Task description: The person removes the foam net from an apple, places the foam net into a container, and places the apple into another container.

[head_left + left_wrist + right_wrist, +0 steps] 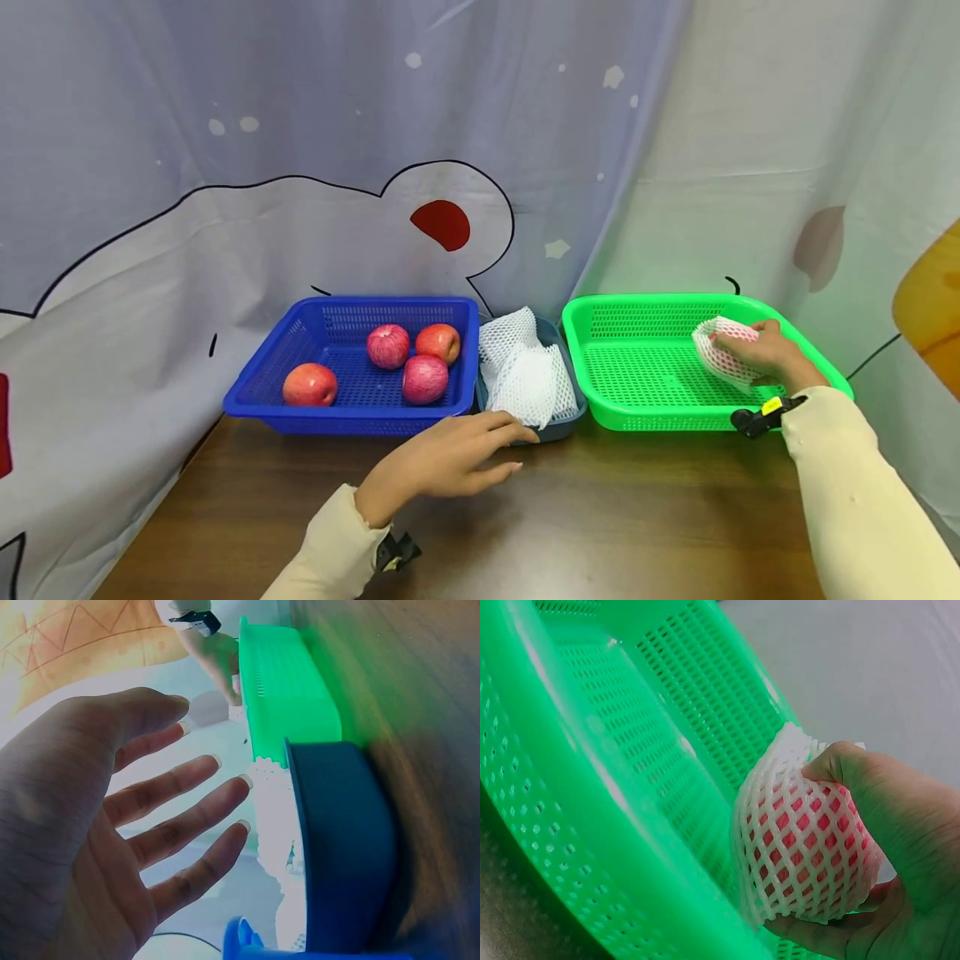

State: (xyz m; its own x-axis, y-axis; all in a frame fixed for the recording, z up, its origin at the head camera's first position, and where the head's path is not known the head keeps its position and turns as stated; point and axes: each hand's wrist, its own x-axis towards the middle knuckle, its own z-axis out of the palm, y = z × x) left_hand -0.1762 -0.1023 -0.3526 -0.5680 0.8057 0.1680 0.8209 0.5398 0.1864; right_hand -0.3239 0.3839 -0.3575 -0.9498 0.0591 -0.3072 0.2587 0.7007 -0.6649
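Observation:
My right hand [772,357] grips an apple in a white foam net [802,840], inside the right part of the green basket [637,421]. In the right wrist view the red skin shows through the mesh, with the thumb over the top and fingers beneath. My left hand [453,454] hovers over the table just in front of the small dark blue-grey basket [345,847], holding nothing; its fingers are spread and gently bent. White foam nets [525,375] are heaped in that small basket.
A blue basket [352,414] at the left holds several bare red apples [425,379]. The three baskets stand side by side on a brown wooden table [600,517]. A printed curtain [337,108] hangs right behind them.

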